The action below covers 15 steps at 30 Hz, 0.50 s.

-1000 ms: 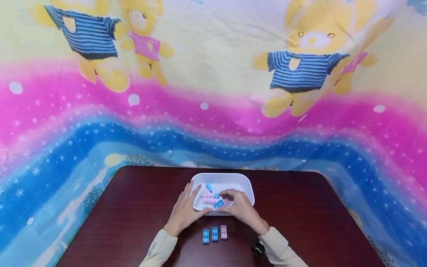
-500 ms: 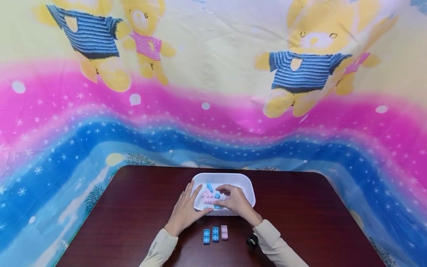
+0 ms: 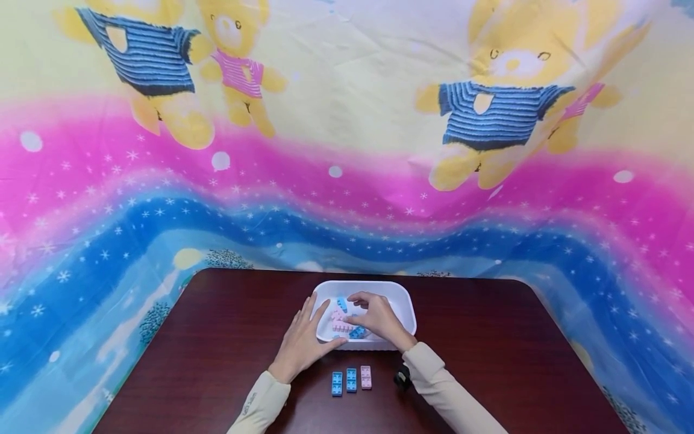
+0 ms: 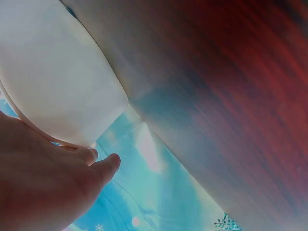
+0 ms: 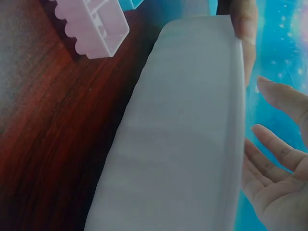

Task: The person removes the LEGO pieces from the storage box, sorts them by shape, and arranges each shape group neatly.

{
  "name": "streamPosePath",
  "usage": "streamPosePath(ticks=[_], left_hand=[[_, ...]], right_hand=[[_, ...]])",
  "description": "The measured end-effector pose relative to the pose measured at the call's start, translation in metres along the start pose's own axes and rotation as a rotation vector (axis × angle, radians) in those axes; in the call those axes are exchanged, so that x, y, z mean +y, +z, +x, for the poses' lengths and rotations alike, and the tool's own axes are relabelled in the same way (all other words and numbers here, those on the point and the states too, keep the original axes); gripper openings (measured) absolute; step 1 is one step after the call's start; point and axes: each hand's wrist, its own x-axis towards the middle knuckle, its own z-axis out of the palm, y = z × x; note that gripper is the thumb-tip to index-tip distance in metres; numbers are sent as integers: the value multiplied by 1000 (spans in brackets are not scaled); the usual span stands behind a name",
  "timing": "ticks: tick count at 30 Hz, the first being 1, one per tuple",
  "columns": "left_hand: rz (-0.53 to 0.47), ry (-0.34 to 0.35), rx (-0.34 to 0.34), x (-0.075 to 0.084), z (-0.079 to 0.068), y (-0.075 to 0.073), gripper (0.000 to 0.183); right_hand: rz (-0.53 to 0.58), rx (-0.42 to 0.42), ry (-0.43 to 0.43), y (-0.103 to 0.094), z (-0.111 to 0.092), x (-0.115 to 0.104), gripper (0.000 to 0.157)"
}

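A white plastic tray stands at the table's back edge with pink and blue toy building bricks inside. My left hand rests against the tray's left front corner, fingers straight along the side and thumb at the front rim. Over the tray hovers my right hand, fingers spread; the right wrist view shows nothing between the fingers of that hand. Below it lie a long pink brick and a blue brick. Another blue brick lies farther back. The right hand partly hides the bricks.
On the dark wooden table, in front of the tray, two blue bricks and one pink brick stand in a row. A patterned cloth with bears hangs behind the table. A dark wristband is on the right forearm.
My right hand has moved left and back over the tray, its fingers opening away from the bricks. The left hand has kept its place. The row of bricks in front is unchanged.
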Motion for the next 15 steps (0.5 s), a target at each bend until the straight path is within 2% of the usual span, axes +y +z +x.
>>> streamPosePath(ticks=[15], left_hand=[[-6,35,15,-2,0,0,98]], right_hand=[[-32,-29,21,8,18,7,43]])
